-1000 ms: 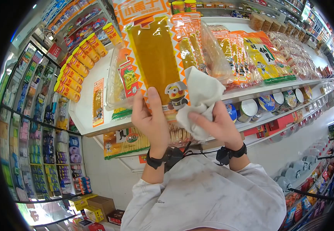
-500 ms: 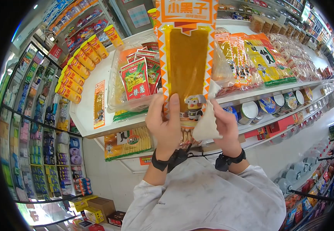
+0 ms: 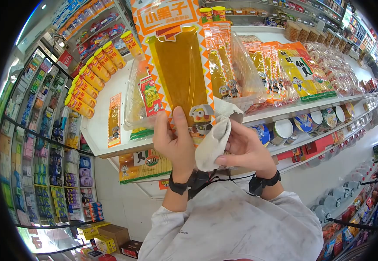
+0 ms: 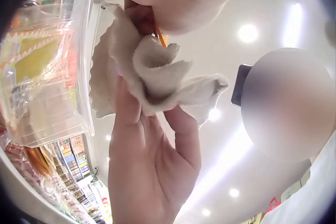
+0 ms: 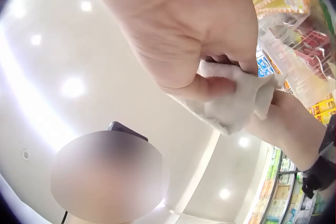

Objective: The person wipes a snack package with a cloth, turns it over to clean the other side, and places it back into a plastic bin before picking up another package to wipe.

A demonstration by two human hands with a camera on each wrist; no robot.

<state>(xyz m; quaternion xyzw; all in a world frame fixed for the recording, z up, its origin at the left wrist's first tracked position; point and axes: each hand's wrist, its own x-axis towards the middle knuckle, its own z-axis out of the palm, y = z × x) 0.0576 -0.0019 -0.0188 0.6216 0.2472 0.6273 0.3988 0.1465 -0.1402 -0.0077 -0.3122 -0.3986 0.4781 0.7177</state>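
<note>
Pinching the packet (image 3: 178, 65) by its lower end, your left hand (image 3: 176, 148) in the head view held it in front of the counter (image 3: 98, 124), probably so its broad printed face stayed uncovered. Your right hand (image 3: 252, 150) gripped a folded cloth (image 3: 213, 145) across the packet's lower right corner, likely bunched to make a soft pad; I could not tell whether it pressed. From the left wrist, the packet shrank to an orange sliver, but the cloth's rolled folds showed, with your right thumb and fingers narrowed on them. The right wrist view lost the packet, yet gave your thumb lying over the cloth and a wristband (image 5: 317, 174) beyond; your left hand's hold could not be judged there.
</note>
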